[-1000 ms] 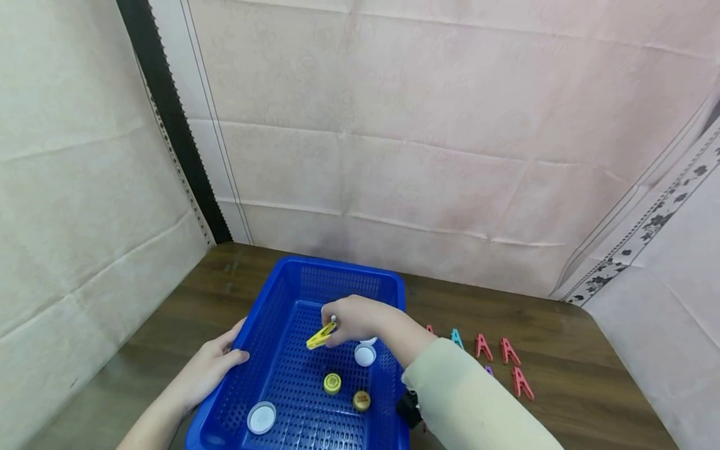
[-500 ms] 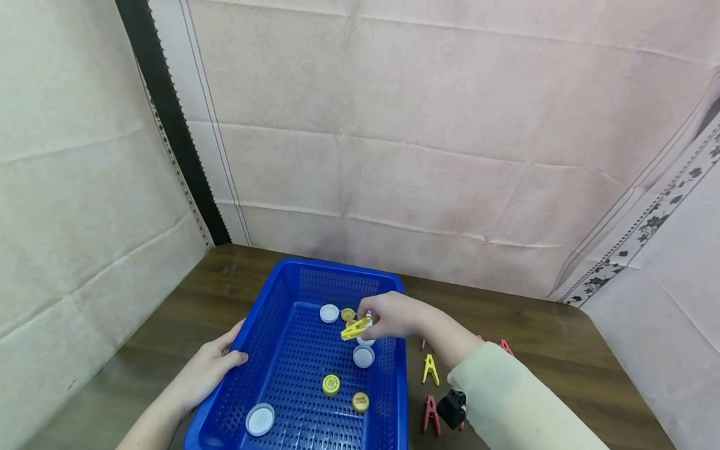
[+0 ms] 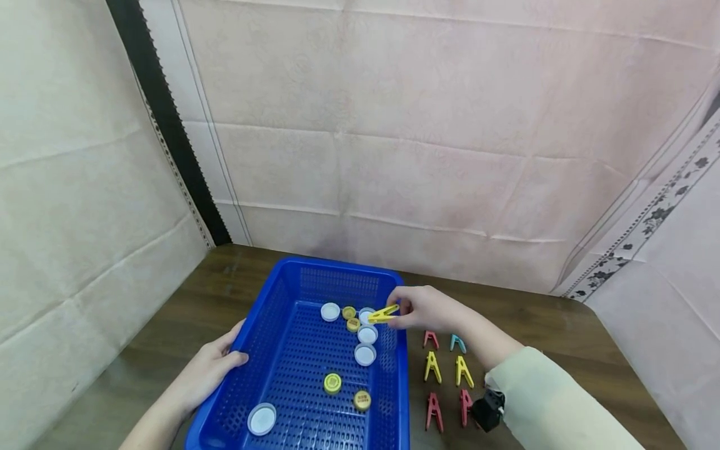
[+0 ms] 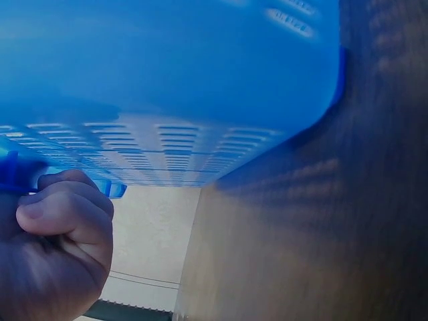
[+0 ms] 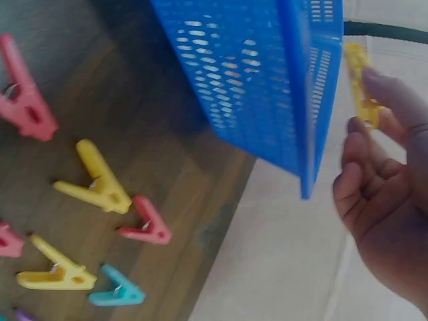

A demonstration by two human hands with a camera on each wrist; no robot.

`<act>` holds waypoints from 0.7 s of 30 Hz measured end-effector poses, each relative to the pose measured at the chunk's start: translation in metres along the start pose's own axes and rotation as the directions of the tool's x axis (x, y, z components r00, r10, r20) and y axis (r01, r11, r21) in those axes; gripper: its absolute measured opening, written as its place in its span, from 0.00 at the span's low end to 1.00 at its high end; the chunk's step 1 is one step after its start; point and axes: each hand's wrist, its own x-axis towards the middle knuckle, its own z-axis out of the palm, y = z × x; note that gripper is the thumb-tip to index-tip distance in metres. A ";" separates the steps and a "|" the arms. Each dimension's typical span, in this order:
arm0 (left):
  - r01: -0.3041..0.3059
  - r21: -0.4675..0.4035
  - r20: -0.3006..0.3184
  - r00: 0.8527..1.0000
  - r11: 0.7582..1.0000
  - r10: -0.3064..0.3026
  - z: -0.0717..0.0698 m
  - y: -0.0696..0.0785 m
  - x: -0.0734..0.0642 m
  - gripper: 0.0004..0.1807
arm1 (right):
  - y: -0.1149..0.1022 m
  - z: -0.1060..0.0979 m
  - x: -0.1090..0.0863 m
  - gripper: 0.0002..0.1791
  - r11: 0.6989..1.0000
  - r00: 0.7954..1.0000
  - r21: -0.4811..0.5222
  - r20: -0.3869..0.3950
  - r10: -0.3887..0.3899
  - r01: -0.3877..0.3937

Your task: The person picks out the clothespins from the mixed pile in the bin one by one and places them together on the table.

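Observation:
A yellow clothespin [image 3: 384, 314] is pinched between thumb and fingers of my right hand [image 3: 423, 307], over the right wall of a blue perforated basket [image 3: 304, 265]. The right wrist view shows the same clothespin [image 5: 362, 87] held just past the basket rim. My left hand [image 3: 210, 362] grips the basket's left rim, thumb on top; in the left wrist view its fingers [image 4: 67, 207] curl at the edge. Inside the basket lie white bottle caps [image 3: 261, 419] and yellow and gold caps [image 3: 332, 383], scattered, with a cluster near the far right.
Right of the basket, clothespins lie on the brown wooden table [image 3: 540, 331] in rows: red [image 3: 434, 412], yellow [image 3: 432, 367] and teal [image 3: 457, 342]. The right forearm hides part of that area. A pale cloth wall [image 3: 394, 156] rises behind the table, with others at both sides.
My right hand has moved right with the yellow clothespin, from over the basket's middle to its right wall, uncovering caps and clothespins. The left hand has stayed on the rim.

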 end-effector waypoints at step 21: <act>0.001 -0.006 0.024 1.000 1.000 -0.001 -0.002 0.001 0.001 0.37 | 0.058 0.011 -0.060 0.18 0.990 0.972 0.138 -0.226 0.070 -0.039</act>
